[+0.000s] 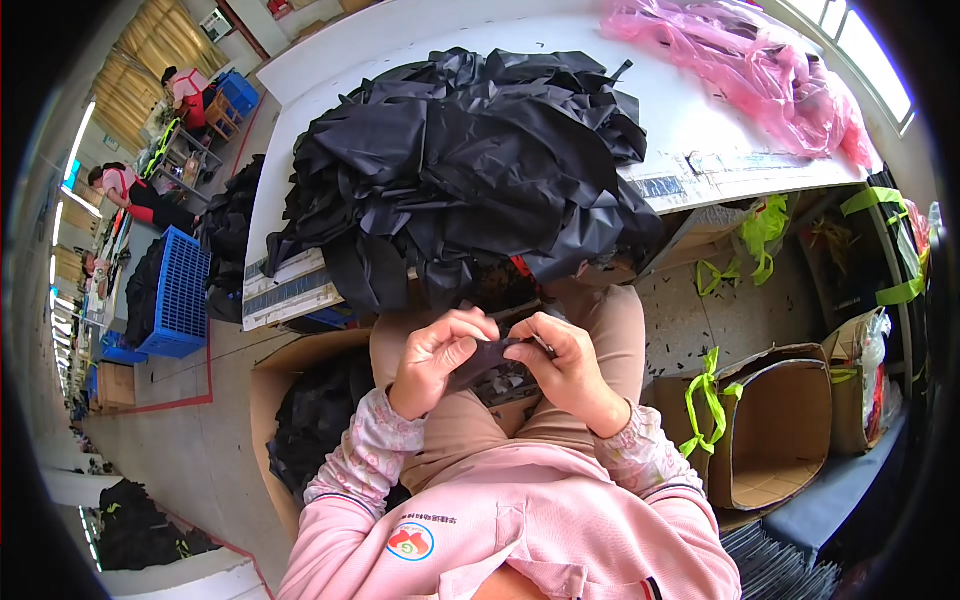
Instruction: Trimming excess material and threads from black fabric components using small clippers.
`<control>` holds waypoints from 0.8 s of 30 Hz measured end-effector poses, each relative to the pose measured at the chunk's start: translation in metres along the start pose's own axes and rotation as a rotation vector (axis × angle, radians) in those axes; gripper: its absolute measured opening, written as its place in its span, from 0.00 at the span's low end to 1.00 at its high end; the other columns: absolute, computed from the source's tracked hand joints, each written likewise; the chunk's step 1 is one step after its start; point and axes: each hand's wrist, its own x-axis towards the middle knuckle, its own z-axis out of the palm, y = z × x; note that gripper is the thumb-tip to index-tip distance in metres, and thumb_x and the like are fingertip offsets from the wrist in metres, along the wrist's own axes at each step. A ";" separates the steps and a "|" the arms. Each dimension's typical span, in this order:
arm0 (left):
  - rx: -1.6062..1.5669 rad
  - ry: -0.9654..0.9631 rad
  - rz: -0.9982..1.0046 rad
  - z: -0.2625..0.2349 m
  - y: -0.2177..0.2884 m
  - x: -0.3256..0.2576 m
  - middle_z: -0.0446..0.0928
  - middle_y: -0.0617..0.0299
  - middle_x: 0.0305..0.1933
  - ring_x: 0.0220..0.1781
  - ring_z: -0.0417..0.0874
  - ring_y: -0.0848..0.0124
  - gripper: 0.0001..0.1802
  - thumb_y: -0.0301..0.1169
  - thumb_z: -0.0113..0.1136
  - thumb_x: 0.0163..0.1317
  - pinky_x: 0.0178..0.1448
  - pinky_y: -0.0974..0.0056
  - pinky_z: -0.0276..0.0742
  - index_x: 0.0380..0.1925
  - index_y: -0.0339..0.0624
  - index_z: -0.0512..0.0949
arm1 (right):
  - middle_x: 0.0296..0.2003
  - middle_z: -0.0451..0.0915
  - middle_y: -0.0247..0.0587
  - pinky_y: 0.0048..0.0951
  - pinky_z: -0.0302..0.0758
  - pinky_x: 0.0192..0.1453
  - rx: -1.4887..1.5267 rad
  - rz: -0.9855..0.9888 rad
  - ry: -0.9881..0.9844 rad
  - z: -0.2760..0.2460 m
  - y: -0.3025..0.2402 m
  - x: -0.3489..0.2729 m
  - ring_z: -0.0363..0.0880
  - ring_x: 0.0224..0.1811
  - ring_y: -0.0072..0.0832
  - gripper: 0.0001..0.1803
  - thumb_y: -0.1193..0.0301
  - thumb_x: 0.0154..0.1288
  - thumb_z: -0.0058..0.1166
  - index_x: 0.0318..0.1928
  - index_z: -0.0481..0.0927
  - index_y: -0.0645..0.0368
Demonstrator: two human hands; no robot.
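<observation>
- Two bare hands meet over the person's lap, just below the near edge of a white worktable [300,110].
- Left hand [437,360] is curled, its fingers pinching one end of a small black fabric piece [487,358].
- Right hand [565,362] is curled too, gripping the other end of the same piece, so the cloth runs between both hands (held above the tan trousers, clear of the table).
- On the table, straight beyond the hands, lies a large heap of black fabric [470,160], spilling over the table's near edge.
- At the table's far right corner sits a crumpled pink plastic bag [760,75].
- Below the table, to the person's right, stands an open cardboard box [780,430] with a green strap.
- Left of the table, on the floor, is a blue plastic crate [180,295].
</observation>
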 end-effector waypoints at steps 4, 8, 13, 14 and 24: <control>-0.617 0.007 -0.362 0.011 -0.013 -0.006 0.77 0.64 0.45 0.46 0.78 0.77 0.06 0.26 0.58 0.66 0.53 0.71 0.73 0.41 0.39 0.77 | 0.24 0.73 0.37 0.24 0.67 0.30 0.101 0.067 -0.035 0.002 0.001 -0.001 0.69 0.25 0.23 0.07 0.79 0.58 0.61 0.34 0.75 0.63; -0.708 0.146 -0.298 0.024 -0.016 -0.008 0.77 0.64 0.43 0.45 0.78 0.77 0.11 0.28 0.63 0.62 0.54 0.71 0.73 0.42 0.40 0.73 | 0.22 0.68 0.33 0.23 0.62 0.27 0.145 0.225 -0.065 0.000 -0.007 -0.002 0.63 0.24 0.17 0.08 0.76 0.60 0.60 0.34 0.74 0.63; -0.539 0.053 -0.357 0.020 -0.001 -0.010 0.76 0.62 0.44 0.48 0.77 0.75 0.14 0.22 0.60 0.62 0.58 0.68 0.73 0.47 0.35 0.74 | 0.21 0.65 0.30 0.22 0.59 0.26 0.169 0.288 -0.022 0.000 -0.006 -0.002 0.60 0.24 0.15 0.08 0.74 0.61 0.60 0.32 0.73 0.63; -0.538 0.055 -0.358 0.021 0.002 -0.010 0.76 0.62 0.44 0.48 0.77 0.75 0.14 0.22 0.60 0.62 0.58 0.68 0.73 0.47 0.35 0.74 | 0.20 0.65 0.30 0.22 0.58 0.26 0.169 0.311 -0.005 0.000 -0.006 -0.001 0.60 0.24 0.15 0.08 0.74 0.61 0.59 0.32 0.73 0.63; -0.202 -0.114 -0.327 0.004 -0.004 -0.012 0.74 0.64 0.46 0.49 0.76 0.74 0.10 0.17 0.59 0.58 0.56 0.69 0.71 0.41 0.34 0.79 | 0.22 0.73 0.29 0.20 0.67 0.29 0.212 0.316 -0.124 -0.002 0.010 -0.003 0.68 0.25 0.13 0.08 0.75 0.61 0.62 0.36 0.76 0.63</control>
